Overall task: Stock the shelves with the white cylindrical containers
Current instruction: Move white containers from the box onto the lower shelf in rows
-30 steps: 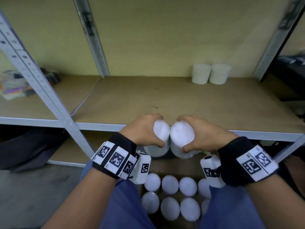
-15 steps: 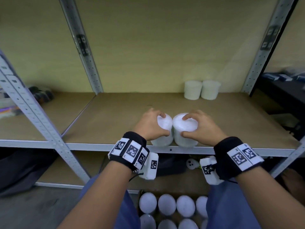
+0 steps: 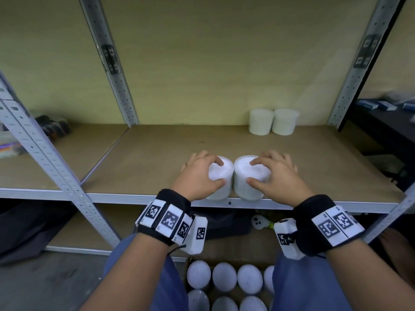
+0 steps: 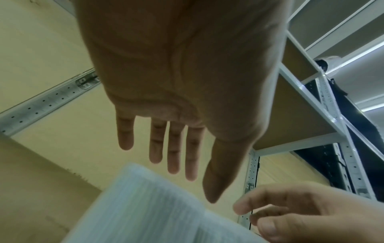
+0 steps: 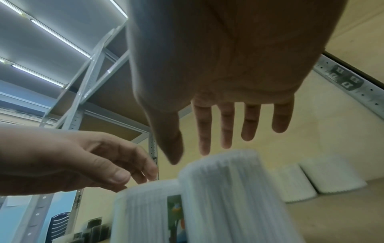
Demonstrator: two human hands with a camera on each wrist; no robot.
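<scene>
Two white ribbed cylindrical containers stand upright side by side at the front edge of the brown shelf board (image 3: 314, 171). My left hand (image 3: 216, 172) hovers over the left container (image 3: 221, 191) with its fingers spread. The right hand (image 3: 251, 171) lies the same way over the right container (image 3: 241, 167). In the left wrist view the left hand (image 4: 201, 189) has straight fingers above its container (image 4: 155, 205). The right wrist view shows the right hand (image 5: 189, 157) with straight fingers above its container (image 5: 228, 197). Neither hand grips.
Two more white containers (image 3: 261, 122) (image 3: 285, 121) stand at the back right of the shelf. A box with several containers (image 3: 224, 277) sits on the floor between my knees. Grey perforated uprights (image 3: 45, 153) (image 3: 350, 86) frame the bay. Clutter (image 3: 51, 126) lies on the left shelf.
Both hands lifted a container each from above the box, set them on the shelf's front edge, and then loosened their grip; the fingers now lie straight over the tops.
</scene>
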